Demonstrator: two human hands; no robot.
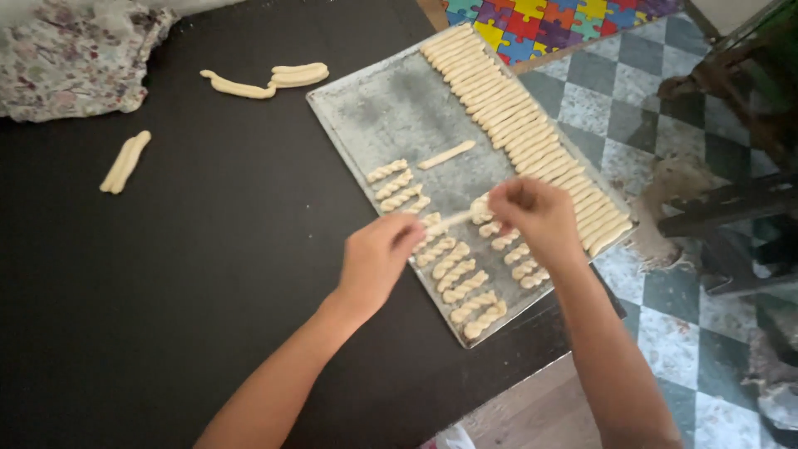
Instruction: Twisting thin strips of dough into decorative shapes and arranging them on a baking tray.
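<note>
Two bare hands work over a metal baking tray [391, 108] that sits on a dark table [166, 274]. The left hand [376, 258] & the right hand [532, 212] each pinch one end of a thin dough strip [455, 218]. The strip is stretched between them, just above the tray. The left fingers are curled in on their end. The right fingers are closed on the other end, which looks a bit twisted, but it's blurry there.

Under & around the hands lie lots of little twisted dough sticks [453, 270], in 2 short lines on the near part of the tray. One plain short dough piece [446, 155] lies alone nr the middle of the tray. Along the far right side of the tray is a long row of plain dough sticks [524, 125], packed side by side & touching.

On the table, off the tray, are a few more dough bits: a long curvy piece [264, 81] at the top & a folded piece [125, 162] on the left, well apart from the hands. A flowery cloth [75, 54] is bunched in the top left corner. Past the table is a checkered floor [615, 91] & a bright puzzle mat [549, 21].
</note>
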